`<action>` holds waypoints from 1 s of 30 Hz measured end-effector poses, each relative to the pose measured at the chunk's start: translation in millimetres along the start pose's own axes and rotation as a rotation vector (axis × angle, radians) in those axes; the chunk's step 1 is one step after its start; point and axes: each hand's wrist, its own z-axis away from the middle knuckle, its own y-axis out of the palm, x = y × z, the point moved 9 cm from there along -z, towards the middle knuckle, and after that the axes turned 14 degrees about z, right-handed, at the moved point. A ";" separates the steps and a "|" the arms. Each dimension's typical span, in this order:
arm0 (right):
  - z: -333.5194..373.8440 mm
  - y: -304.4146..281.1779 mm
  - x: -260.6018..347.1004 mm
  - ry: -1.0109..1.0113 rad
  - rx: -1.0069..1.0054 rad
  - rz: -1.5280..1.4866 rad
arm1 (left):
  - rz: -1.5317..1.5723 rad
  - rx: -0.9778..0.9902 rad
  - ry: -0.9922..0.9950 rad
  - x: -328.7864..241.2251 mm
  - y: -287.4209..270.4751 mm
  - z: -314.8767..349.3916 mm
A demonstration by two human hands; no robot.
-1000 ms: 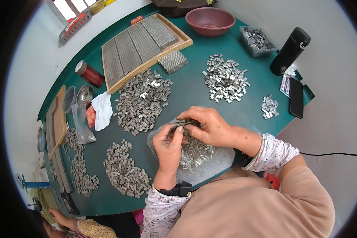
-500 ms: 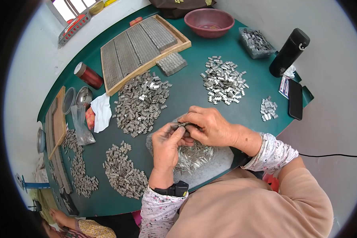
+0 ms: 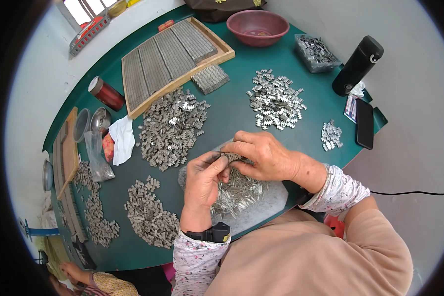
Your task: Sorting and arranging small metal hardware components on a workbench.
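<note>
Metal piece (image 3: 235,157): small, dull grey, knobbly surface with dark gaps, partly hidden by fingers. Left hand (image 3: 201,181) pinches its left end, thumb against fingers; right hand (image 3: 267,157) grips its right side likewise. Held above grey slab (image 3: 270,200) at the near edge of green desk (image 3: 227,118), by heap of thin silvery pins (image 3: 239,194).

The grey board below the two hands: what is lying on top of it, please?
On the grey board lies a loose heap of thin silvery pins. The left hand and right hand cover part of the board, so what lies directly behind them cannot be seen.
</note>
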 end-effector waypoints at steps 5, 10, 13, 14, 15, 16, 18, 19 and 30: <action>7.1 -4.4 7.5 -0.115 -0.160 0.067 | -0.010 0.072 -0.110 7.5 8.0 2.7; 20.1 3.3 2.1 0.037 -0.088 -0.004 | -0.129 0.086 -0.132 15.1 5.3 4.9; 25.8 0.8 -7.6 0.092 -0.015 -0.149 | -0.126 0.041 -0.156 20.3 3.4 6.1; 27.5 -3.7 -13.8 0.093 -0.013 -0.147 | -0.123 0.043 -0.158 19.9 6.2 5.6; 28.9 -12.1 -31.8 0.181 -0.046 -0.091 | -0.054 -0.002 -0.117 14.1 6.5 3.6; 29.9 -18.7 -49.1 0.266 -0.078 -0.041 | 0.013 -0.052 -0.075 8.7 4.1 2.5; 30.5 -26.0 -77.4 0.393 -0.061 0.218 | 0.061 -0.070 -0.057 4.6 0.0 1.0; 29.6 -27.1 -85.6 0.371 -0.083 0.361 | 0.066 -0.063 -0.013 1.0 0.2 -1.6; 10.6 17.6 -91.8 0.314 0.158 0.746 | 0.095 -0.114 0.064 -4.5 -10.2 0.7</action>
